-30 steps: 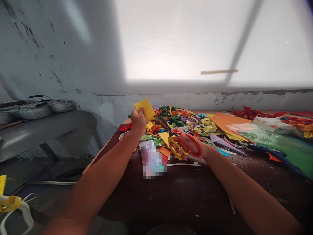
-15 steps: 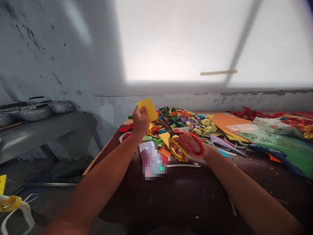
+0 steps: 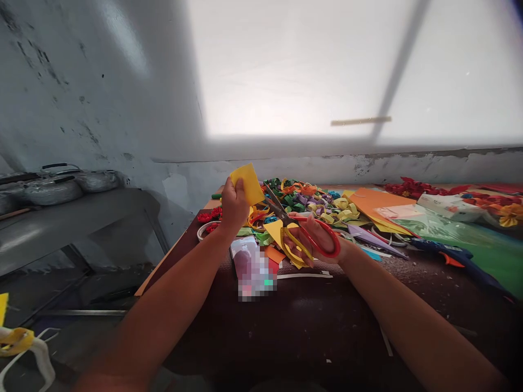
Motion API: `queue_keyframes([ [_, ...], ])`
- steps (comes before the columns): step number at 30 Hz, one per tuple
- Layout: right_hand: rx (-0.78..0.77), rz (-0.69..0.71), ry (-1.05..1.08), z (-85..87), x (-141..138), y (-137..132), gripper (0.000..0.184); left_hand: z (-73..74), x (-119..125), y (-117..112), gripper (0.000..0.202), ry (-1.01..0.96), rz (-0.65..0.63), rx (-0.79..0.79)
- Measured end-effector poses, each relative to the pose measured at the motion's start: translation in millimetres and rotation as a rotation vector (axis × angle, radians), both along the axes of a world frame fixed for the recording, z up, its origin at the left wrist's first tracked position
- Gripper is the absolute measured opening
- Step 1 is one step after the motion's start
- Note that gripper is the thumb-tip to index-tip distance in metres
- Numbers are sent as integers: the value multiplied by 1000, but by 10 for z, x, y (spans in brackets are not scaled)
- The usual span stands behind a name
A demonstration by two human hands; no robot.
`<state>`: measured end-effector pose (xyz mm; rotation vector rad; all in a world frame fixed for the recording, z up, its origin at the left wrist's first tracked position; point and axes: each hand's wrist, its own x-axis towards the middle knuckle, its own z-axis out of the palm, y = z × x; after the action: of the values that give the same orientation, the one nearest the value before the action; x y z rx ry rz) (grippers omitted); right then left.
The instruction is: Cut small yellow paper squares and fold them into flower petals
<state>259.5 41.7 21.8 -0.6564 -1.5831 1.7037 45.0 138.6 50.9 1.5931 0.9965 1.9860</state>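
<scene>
My left hand [image 3: 233, 206] is closed on a small yellow paper piece [image 3: 247, 183], held up above the table. My right hand [image 3: 315, 240] has its fingers through the red and yellow handles of a pair of scissors [image 3: 300, 229]. The blades point up and left toward the lower right edge of the yellow piece and are slightly apart. Under both hands lies a pile of curled coloured paper strips [image 3: 310, 202] on the dark table [image 3: 327, 316].
Orange sheets [image 3: 373, 202] and a green sheet [image 3: 469, 239] lie to the right, with a blue glue gun [image 3: 453, 257] and red paper flowers [image 3: 412, 188]. A phone [image 3: 250, 264] lies near my left forearm. A grey shelf with metal pots [image 3: 57, 188] stands at the left.
My left hand has shifted the yellow piece slightly right, closer to the scissor blades. My right hand has stayed almost in place.
</scene>
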Motion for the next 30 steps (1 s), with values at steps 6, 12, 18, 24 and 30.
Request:
queue_keyframes([
  [6, -12, 19, -2, 21, 9, -5, 67, -7, 15, -42, 33, 74, 18, 36],
  [12, 64, 164, 41, -43, 30, 111, 76, -23, 6, -34, 42, 127, 46, 64],
  [18, 64, 146, 117, -50, 42, 109, 70, -17, 50, -81, 43, 204, 49, 88],
  [24, 51, 137, 142, -62, 66, 128, 73, 1, 85, -134, 45, 245, 49, 92],
  [30, 15, 166, 168, -88, 97, 198, 79, 24, 96, -187, 41, 303, 80, 85],
])
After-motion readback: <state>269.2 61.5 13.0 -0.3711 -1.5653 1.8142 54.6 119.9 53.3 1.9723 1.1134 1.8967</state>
